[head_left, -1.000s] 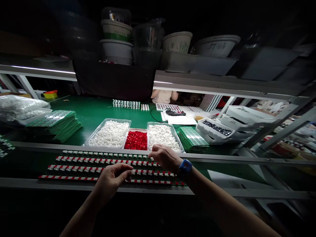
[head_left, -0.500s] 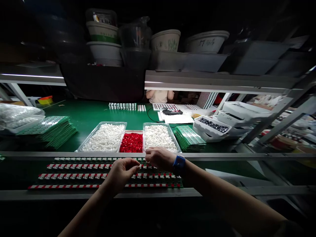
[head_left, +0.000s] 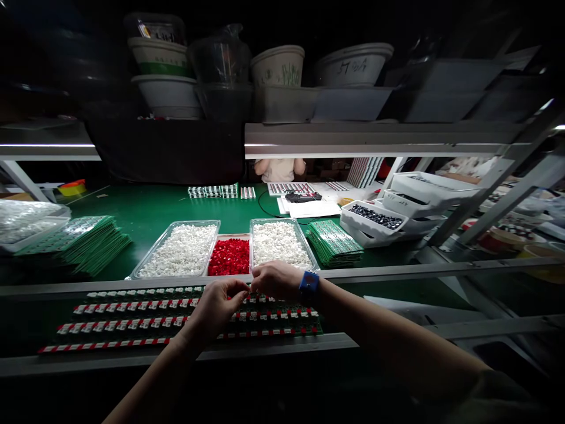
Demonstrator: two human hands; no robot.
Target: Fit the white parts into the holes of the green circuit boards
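Note:
Over the rows of circuit boards (head_left: 128, 324), which carry small white and red parts, both hands work close together. My left hand (head_left: 218, 306) is closed in a pinch, thumb against fingertips; whatever is in it is too small to make out. Fingers curled down, my right hand (head_left: 276, 279) is closed just beside the left fingertips, and its grip is partly hidden. A blue band (head_left: 308, 282) circles the right wrist. Beyond the hands stand a clear tray of white parts (head_left: 183, 250), a tray of red parts (head_left: 229, 257) and a second tray of white parts (head_left: 281, 242).
A metal rail (head_left: 110, 284) runs between trays and boards. Stacks of green boards (head_left: 95, 244) lie left and right (head_left: 334, 242). White bins (head_left: 375, 218) with dark parts stand right. Tubs (head_left: 277, 65) fill the shelf above. Another person (head_left: 279, 170) sits across the bench.
The view has shifted and tilted a little. My right fingertips have come nearer to the left ones, over the boards. Both hands stay closed.

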